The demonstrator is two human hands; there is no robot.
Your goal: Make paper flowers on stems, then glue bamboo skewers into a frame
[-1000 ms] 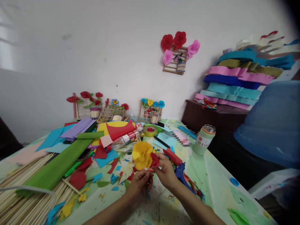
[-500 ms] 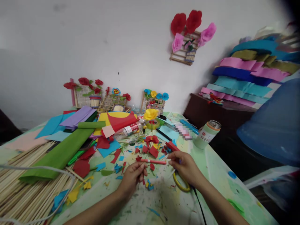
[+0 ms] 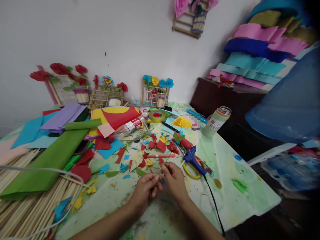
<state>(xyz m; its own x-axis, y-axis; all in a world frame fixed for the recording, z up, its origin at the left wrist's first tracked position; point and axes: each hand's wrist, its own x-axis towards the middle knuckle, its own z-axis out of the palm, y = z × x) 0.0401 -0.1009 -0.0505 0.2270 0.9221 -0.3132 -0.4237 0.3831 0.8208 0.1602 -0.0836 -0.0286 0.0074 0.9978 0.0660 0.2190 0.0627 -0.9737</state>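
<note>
My left hand (image 3: 146,190) and my right hand (image 3: 175,178) meet low over the paint-stained table (image 3: 225,186), fingertips pinched together. Between them they grip a thin stick (image 3: 167,162) that slants up toward a small red paper flower (image 3: 173,148). What else the fingers hold is too small to tell. A pink stick (image 3: 161,155) lies just beyond the hands among red, blue and yellow paper scraps. A yellow paper flower (image 3: 182,122) lies further back on the table.
A blue glue gun (image 3: 193,160) with a black cord and yellow-handled scissors (image 3: 191,171) lie right of my hands. A capped jar (image 3: 216,121), a plastic bottle (image 3: 131,126), green crepe paper (image 3: 50,160) and bamboo skewers (image 3: 25,206) crowd the table. Flower frames lean on the wall.
The yellow flower that my hands held a second ago now lies on the table. My hands parted, then came together again on a thin stick. The view has tilted down.
</note>
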